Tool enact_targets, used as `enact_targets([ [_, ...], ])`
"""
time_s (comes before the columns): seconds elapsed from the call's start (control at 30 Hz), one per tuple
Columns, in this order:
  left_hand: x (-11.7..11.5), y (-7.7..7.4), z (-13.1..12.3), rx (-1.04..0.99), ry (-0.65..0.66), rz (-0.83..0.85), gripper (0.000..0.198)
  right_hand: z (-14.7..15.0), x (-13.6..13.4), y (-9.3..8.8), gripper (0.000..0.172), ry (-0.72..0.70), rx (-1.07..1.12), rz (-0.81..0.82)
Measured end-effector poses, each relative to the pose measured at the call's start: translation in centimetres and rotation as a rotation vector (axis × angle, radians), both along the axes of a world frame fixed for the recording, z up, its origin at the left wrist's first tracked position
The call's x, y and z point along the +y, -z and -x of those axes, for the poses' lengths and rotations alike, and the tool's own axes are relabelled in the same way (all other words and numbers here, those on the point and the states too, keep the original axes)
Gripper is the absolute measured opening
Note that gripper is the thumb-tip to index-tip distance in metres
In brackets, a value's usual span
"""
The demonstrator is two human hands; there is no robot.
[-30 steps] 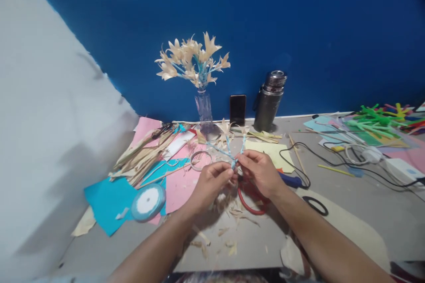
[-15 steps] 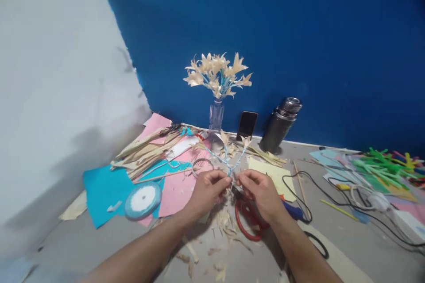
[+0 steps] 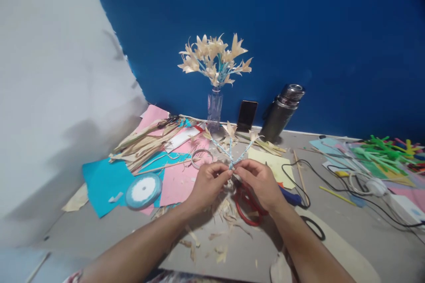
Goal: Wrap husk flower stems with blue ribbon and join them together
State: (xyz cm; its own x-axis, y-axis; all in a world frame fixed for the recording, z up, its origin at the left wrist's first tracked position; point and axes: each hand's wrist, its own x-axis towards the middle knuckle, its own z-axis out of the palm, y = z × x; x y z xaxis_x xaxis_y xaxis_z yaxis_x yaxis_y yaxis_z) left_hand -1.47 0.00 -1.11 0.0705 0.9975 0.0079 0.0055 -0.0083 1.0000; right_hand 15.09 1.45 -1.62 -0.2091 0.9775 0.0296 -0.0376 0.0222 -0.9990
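Note:
Between my fingertips stands a small sprig of handmade flowers [image 3: 231, 154], with three pale husk-like blooms on blue-wrapped stems that join at the bottom. My left hand [image 3: 212, 183] pinches the base of the joined stems between thumb and fingers. From the other side my right hand [image 3: 260, 183] is closed in a pinch at the same joint, its fingertips meeting the left ones. The fingers hide the lowest bit of stem. Just below the right hand lie red-handled scissors [image 3: 247, 212], partly covered by it. Husk scraps [image 3: 229, 212] are strewn beneath both hands.
Behind stands a clear vase [image 3: 215, 108] of similar flowers, beside a phone [image 3: 247, 115] and a leaning thermos [image 3: 282, 112]. A ribbon roll [image 3: 144, 191], dried husks [image 3: 142, 152] and a tape ring [image 3: 202, 159] lie left. Cables [image 3: 308, 166] and green pipe cleaners [image 3: 381, 157] lie right.
My right fingertips have moved in to the stem joint and now meet the left ones. The sprig sits slightly higher in view and more spread. The whole view has tilted down a little.

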Motion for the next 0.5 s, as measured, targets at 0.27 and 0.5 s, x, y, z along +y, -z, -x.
enact_targets([
  [0.27, -0.4, 0.02, -0.39, 0.162, 0.031, -0.128, 0.019, 0.07, 0.01, -0.26, 0.031, 0.07, -0.109, -0.069],
  [0.5, -0.37, -0.19, -0.17, 0.041, 0.106, -0.055, 0.027, 0.08, -0.1, -0.62, 0.038, 0.069, -0.023, -0.032],
])
